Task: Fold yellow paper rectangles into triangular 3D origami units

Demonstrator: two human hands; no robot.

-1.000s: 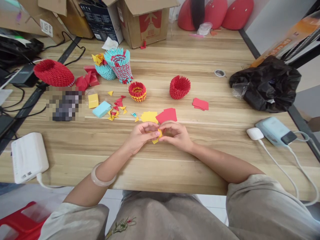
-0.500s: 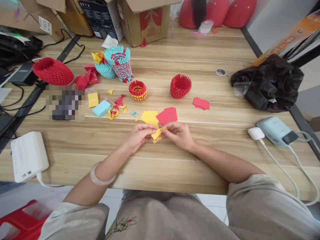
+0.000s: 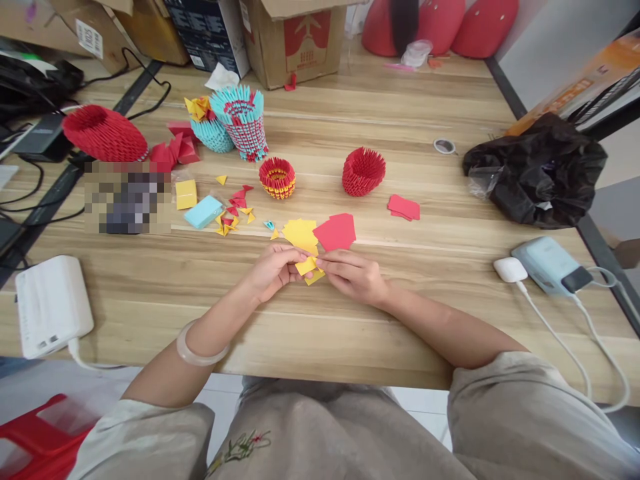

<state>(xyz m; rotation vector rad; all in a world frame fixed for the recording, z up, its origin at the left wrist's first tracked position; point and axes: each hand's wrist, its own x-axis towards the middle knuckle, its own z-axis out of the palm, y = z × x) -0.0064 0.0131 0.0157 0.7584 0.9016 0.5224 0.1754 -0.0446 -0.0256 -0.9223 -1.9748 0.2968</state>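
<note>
A small folded piece of yellow paper (image 3: 305,266) is pinched between my two hands near the front of the table. My left hand (image 3: 277,272) grips its left side, thumb on top. On its right edge are the closed fingers of my right hand (image 3: 353,275). Another yellow slip (image 3: 315,277) shows beneath it. Just beyond my hands lie fanned yellow paper sheets (image 3: 301,233) and fanned red paper sheets (image 3: 336,232). Folded yellow triangles (image 3: 226,225) and red folded pieces (image 3: 237,199) are scattered to the left, beside a light blue paper stack (image 3: 204,212).
Behind stand a red-and-yellow paper bowl (image 3: 277,179), a red paper bowl (image 3: 363,172) and a blue-and-red paper vase (image 3: 243,123). A black plastic bag (image 3: 540,170) and a power bank (image 3: 550,265) are at right; a white device (image 3: 54,307) is at left.
My right hand has turned, its fingers now laid over the right end of the yellow paper. The paper has shifted slightly left and looks flatter. The view has moved a little.
</note>
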